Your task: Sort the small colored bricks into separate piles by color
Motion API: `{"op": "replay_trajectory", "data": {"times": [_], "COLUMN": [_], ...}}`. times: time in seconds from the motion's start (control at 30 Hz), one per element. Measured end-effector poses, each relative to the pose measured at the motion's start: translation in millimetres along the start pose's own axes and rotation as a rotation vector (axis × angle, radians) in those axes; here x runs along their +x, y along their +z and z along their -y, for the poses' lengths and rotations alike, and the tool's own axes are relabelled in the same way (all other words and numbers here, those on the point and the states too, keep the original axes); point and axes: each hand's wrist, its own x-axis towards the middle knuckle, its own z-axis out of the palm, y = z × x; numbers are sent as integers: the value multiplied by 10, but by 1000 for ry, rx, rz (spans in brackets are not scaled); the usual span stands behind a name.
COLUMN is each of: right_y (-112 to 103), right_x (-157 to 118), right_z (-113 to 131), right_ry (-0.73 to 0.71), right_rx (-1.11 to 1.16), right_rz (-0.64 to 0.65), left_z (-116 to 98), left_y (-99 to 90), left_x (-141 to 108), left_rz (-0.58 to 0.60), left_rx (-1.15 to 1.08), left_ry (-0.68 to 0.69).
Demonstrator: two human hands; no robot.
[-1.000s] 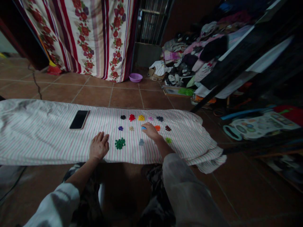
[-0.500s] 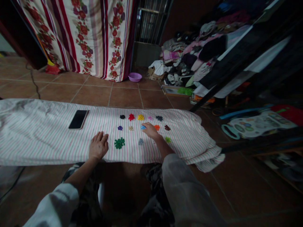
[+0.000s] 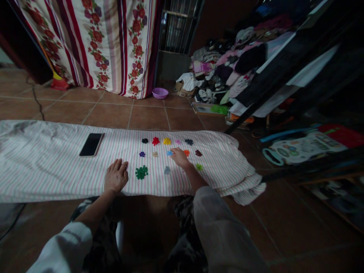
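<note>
Small piles of coloured pieces lie in rows on a striped cloth (image 3: 71, 174). My right hand (image 3: 181, 157) is over the middle row, its fingertips at the light blue pile (image 3: 170, 153); whether a piece is between them is too small to tell. Just right of those fingers is the orange pile (image 3: 186, 152). My left hand (image 3: 116, 176) rests on the cloth with fingers spread, left of the dark green pile (image 3: 141, 172). Red (image 3: 155, 141) and yellow (image 3: 167, 141) piles sit in the far row. A grey pile (image 3: 167, 170) lies nearer me.
A phone (image 3: 91, 145) lies on the cloth at the left. Beyond the cloth, a purple basin (image 3: 160, 93) stands on the tiled floor beside a curtain (image 3: 113, 45). Clothes (image 3: 222, 68) are heaped at the back right, and a dark slanted bar (image 3: 250, 110) crosses the right side.
The whole view has shifted slightly, moving the scene a little to the left. My right hand's fingers remain at the light blue pile, and my left hand still rests on the cloth.
</note>
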Motion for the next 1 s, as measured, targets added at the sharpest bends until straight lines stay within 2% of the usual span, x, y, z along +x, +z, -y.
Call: {"op": "replay_trajectory", "data": {"times": [0.3, 0.43, 0.57, 0.73, 1.0], "right_y": [26, -67, -197, -263, -174], "right_x": [-37, -67, -144, -235, -186], "right_z": [-59, -194, -392, -553, -618], "right_ry": [-19, -14, 113, 163, 221], "right_rx": [30, 17, -60, -114, -147], "right_rz": [-7, -117, -247, -169, -112], "left_z": [-8, -14, -18, -12, -5], "left_y": [-1, -4, -1, 4, 17], "left_x": [-1, -4, -6, -6, -9], "left_rz": [10, -8, -8, 2, 2], "left_rx": [-27, 14, 24, -22, -20], "left_ry": [-3, 15, 17, -9, 0]}}
